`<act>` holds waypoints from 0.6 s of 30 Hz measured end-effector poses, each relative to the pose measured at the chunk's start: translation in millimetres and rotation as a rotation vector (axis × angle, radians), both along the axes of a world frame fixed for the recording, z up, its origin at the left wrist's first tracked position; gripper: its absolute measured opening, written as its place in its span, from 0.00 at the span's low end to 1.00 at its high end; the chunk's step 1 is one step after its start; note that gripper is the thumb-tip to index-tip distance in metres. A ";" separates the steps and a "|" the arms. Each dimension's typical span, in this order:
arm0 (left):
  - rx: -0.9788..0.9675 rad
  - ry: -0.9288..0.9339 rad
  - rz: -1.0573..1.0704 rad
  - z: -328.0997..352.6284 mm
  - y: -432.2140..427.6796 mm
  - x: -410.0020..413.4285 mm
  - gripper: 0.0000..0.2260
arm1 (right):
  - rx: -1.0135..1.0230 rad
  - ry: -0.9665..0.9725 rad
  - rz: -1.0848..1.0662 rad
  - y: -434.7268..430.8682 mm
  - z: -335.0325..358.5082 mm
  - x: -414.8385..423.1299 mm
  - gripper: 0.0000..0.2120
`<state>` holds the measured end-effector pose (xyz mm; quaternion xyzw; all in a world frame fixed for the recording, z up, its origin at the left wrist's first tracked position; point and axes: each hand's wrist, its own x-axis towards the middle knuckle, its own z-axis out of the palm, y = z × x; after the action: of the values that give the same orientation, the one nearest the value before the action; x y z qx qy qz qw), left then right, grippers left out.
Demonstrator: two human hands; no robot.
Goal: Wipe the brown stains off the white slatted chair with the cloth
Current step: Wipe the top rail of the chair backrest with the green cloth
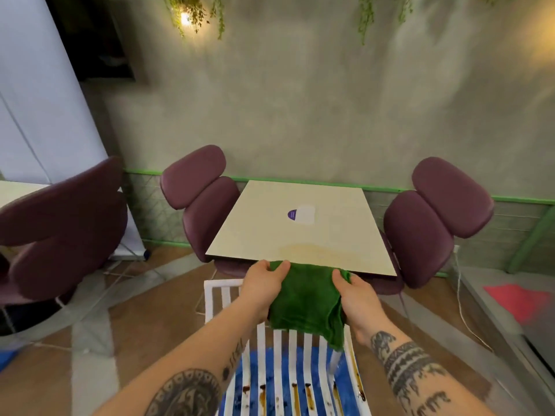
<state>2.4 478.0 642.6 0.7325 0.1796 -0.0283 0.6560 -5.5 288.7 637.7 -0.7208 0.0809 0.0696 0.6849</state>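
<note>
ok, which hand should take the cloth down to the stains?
Right, probably: left hand and right hand both grip the green cloth, but its loose end hangs below the right one, nearest the brown stains on the white chair.

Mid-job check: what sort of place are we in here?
Probably a cafe or restaurant dining area: a square table flanked by matching padded purple chairs, another such chair at left, and hanging plants with a lamp overhead.
</note>
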 end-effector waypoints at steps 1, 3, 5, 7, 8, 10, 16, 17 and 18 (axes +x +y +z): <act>-0.006 0.041 -0.004 -9.4 -3.0 -2.8 0.19 | -0.061 0.005 -0.014 9.1 -7.1 -3.0 0.14; -0.104 0.116 -0.044 -16.9 -13.9 -12.0 0.21 | -0.060 0.047 -0.007 25.5 -17.9 -9.1 0.17; -0.249 0.174 -0.101 -17.5 -21.3 -20.2 0.23 | 0.065 0.118 0.037 40.5 -26.6 -14.6 0.18; -0.371 0.212 -0.130 -10.3 -27.9 -33.2 0.28 | 0.162 0.156 0.090 47.8 -29.8 -18.4 0.17; -0.401 0.213 -0.139 -10.6 -27.6 -35.8 0.30 | 0.166 0.154 0.101 48.0 -32.4 -17.8 0.17; -0.437 0.215 -0.161 -11.4 -25.9 -38.0 0.34 | 0.092 0.096 0.110 45.2 -37.9 -14.7 0.18; -0.256 0.163 0.014 -36.9 -6.6 -29.4 0.17 | 0.126 0.110 0.035 33.4 -44.0 -4.7 0.09; -0.206 0.126 0.059 -45.2 -1.9 -30.1 0.13 | 0.182 0.148 0.041 34.7 -46.9 -1.2 0.09; -0.189 0.104 0.073 -53.4 2.6 -33.3 0.12 | 0.229 0.190 0.055 37.3 -50.2 0.8 0.08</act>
<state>-31.0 480.5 589.1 0.6580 0.2365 -0.0590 0.7125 -4.8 326.0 587.5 -0.6303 0.1169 0.1649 0.7496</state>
